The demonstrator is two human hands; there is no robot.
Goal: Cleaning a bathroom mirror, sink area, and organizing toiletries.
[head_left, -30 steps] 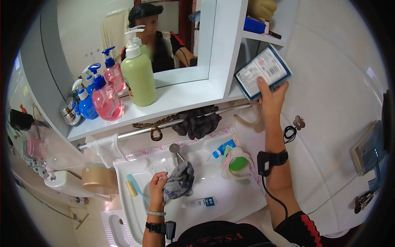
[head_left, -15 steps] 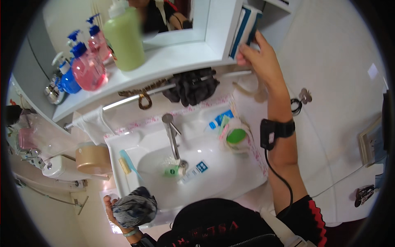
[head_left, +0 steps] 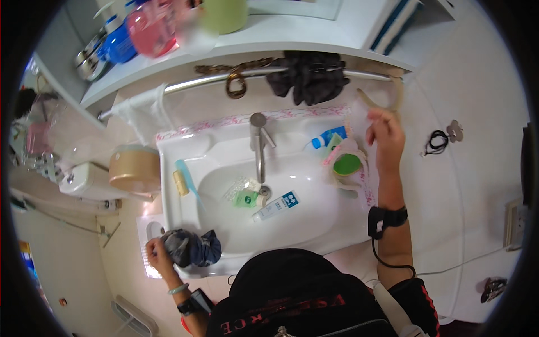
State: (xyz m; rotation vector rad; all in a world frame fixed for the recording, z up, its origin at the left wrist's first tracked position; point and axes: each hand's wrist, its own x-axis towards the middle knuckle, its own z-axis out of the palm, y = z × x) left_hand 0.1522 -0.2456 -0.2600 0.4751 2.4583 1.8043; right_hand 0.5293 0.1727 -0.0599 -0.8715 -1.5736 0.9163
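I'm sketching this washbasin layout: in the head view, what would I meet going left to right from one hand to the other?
Left hand, grey-and-navy cloth that it holds, white-and-blue tube in the basin, blue bottle, right hand.

1. Green bottle (head_left: pixel 226 16): the upper edge cuts off its top.
2. My left hand (head_left: pixel 159 258): the grey cloth (head_left: pixel 191 248) hides part of its fingers.
3. White tube (head_left: pixel 276 206): its fine print is too small to read.

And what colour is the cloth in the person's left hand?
The cloth is mottled grey and dark blue, shown best in the head view.
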